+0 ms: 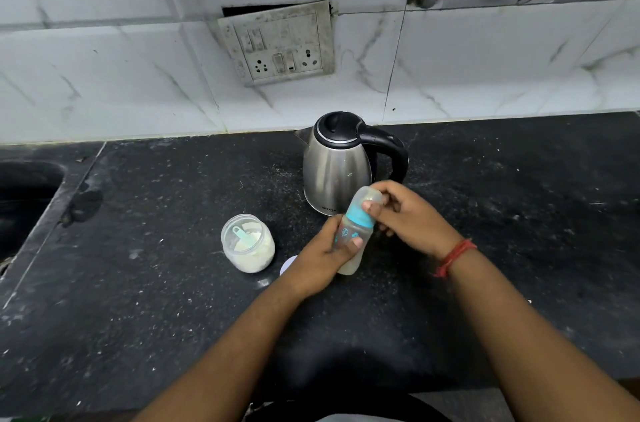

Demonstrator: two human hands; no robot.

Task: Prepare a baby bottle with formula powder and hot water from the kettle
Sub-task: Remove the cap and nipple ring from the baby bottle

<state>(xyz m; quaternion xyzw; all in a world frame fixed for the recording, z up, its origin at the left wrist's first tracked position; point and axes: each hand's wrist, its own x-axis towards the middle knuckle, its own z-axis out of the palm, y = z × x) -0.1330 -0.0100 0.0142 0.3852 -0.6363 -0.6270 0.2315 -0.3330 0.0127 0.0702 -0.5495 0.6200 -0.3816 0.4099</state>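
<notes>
A black speckled counter (173, 283) runs under a wall of white marbled tiles, with a grimy socket plate (277, 42) set into the wall and the dark edge of a sink (24, 193) at far left. The bottle (353, 231) is held tilted above the counter, just in front of the kettle (337, 162), its top leaning up and to the right. The left hand (322, 262) grips the lower body: the fingers curl round the far side and the thumb presses across the near side, just below the printed leaf mark. Pale liquid shows in the bottle's bottom end, which pokes out below that hand. The right hand (412, 217) holds the top, with the thumb lying on the blue collar (360, 214) and the fingers curled round the clear cap behind it. A red thread (455, 257) circles the right wrist. To the left of the hands stands an open jar (247, 243) of white powder with a blue scoop (242, 236) inside. A pale round lid (289, 264) lies partly hidden behind the left hand.
</notes>
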